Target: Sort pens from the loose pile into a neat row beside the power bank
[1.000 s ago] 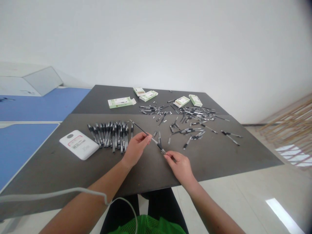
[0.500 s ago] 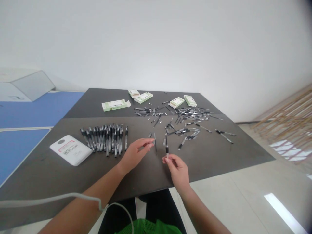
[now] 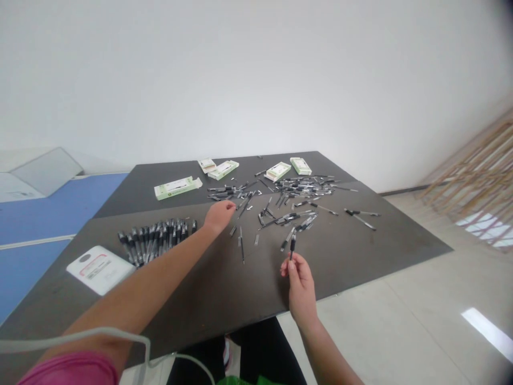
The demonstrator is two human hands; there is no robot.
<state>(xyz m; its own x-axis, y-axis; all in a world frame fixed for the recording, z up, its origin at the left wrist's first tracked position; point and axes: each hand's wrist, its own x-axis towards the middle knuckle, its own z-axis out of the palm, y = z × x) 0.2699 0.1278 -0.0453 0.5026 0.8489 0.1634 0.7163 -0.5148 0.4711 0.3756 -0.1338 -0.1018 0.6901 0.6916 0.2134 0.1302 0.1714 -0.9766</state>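
My right hand (image 3: 300,280) pinches a pen (image 3: 293,245) with a black grip and holds it upright above the near part of the dark table. My left hand (image 3: 219,216) reaches forward beside the loose pen parts (image 3: 229,190). Its fingertips are drawn together; whatever may be between them is too small to make out. A thin refill (image 3: 241,246) lies between my hands, with a small clear cap (image 3: 256,240) to its right. To the left, a row of pens (image 3: 154,238) is partly covered by my left forearm.
Pens and pen parts form a scattered heap (image 3: 304,187) toward the back right. Green-and-white boxes lie along the back, one box (image 3: 177,187) at the left. A white tablet-shaped case (image 3: 100,270) rests near my forearm. A white cable (image 3: 92,332) crosses in front of that arm.
My left hand has moved forward and left from beside the refill to the loose parts. My right hand, still gripping the pen, has shifted right. The view has turned slightly.
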